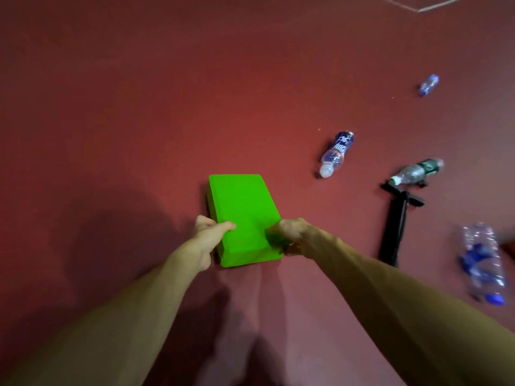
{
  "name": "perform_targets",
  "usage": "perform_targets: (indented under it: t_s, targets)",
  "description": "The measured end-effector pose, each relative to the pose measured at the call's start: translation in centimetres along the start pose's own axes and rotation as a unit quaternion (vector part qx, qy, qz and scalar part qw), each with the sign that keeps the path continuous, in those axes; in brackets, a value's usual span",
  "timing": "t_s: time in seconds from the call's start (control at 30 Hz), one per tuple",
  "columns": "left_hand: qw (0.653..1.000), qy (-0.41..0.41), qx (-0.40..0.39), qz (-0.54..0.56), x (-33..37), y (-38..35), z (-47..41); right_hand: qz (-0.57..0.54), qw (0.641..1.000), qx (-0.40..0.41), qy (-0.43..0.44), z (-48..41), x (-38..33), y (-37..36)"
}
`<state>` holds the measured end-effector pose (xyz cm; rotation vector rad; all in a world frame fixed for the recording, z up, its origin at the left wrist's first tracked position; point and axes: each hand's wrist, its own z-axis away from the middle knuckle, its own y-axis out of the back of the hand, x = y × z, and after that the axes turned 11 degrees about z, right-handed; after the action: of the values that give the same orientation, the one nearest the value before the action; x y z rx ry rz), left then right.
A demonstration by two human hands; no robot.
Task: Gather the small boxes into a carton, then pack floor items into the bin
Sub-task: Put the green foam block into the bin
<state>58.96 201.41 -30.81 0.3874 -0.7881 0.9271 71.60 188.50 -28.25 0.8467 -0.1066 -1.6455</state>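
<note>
Item 1. Floor (111,107): dark red, plain, fills my view. My arms cast shadows on it at lower left and centre.

Item 2. Left hand (207,238): grips the box's near left edge. The thumb lies flat on the top face and the fingers curl down the left side.

Item 3. Box (242,215): bright green, oblong, at centre, long axis running away from me. It sits between both hands, over the floor. I cannot tell whether it rests on the floor or is lifted just off it.

Item 4. Right hand (289,235): fingers curled tight on the box's near right corner, knuckles up.

Item 5. Blue bottle (335,153): clear plastic with a blue label, lying on its side, white cap toward me. It lies well apart from the box, to the right.

Item 6. Pump (395,224): black, lying flat, crossbar at the far end.

Item 7. Green bottle (416,171): clear with a green label, on its side. Its neck lies at the pump's crossbar; I cannot tell if they touch.

Item 8. Far bottle (428,84): small and blue, on its side, upper right.

Item 9. Clear plastic (482,263): crumpled, with blue parts, at the right edge. It is blurred, so I cannot tell if it is one bottle or several.
</note>
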Motion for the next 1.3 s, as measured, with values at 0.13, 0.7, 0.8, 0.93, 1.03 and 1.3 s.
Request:
perform_targets:
  t_s: [0.13, 0.7, 0.8, 0.93, 1.03, 1.3]
  targets:
    - [0.999, -0.018, -0.043, 0.014, 4.0, -3.8, 4.0, 0.035, 0.999, -0.005, 0.013, 5.6, 1.8, 6.4]
    - [0.793, -0.251, -0.132, -0.54, -0.4, -17.5, 4.1, -0.076, 0.93, 0.283, -0.221, -1.6, 24.6, 11.0]
    - [0.755, -0.265, -0.132, -0.585, -0.2, -17.7, 3.3, -0.085, 0.925, 0.295, -0.223, -4.1, 24.7, 11.1]
    - [0.724, -0.28, -0.119, -0.619, -0.5, -17.6, 3.8, -0.058, 0.933, 0.278, -0.222, -4.3, 23.6, 9.9]
    - [0.698, -0.255, -0.148, -0.653, 0.0, -17.6, 5.3, -0.101, 0.94, 0.206, -0.251, -1.4, 23.4, 8.6]
    - [0.815, -0.165, -0.112, -0.544, 2.8, -13.1, 19.0, -0.239, 0.936, 0.142, -0.217, 16.9, 20.7, 8.2]
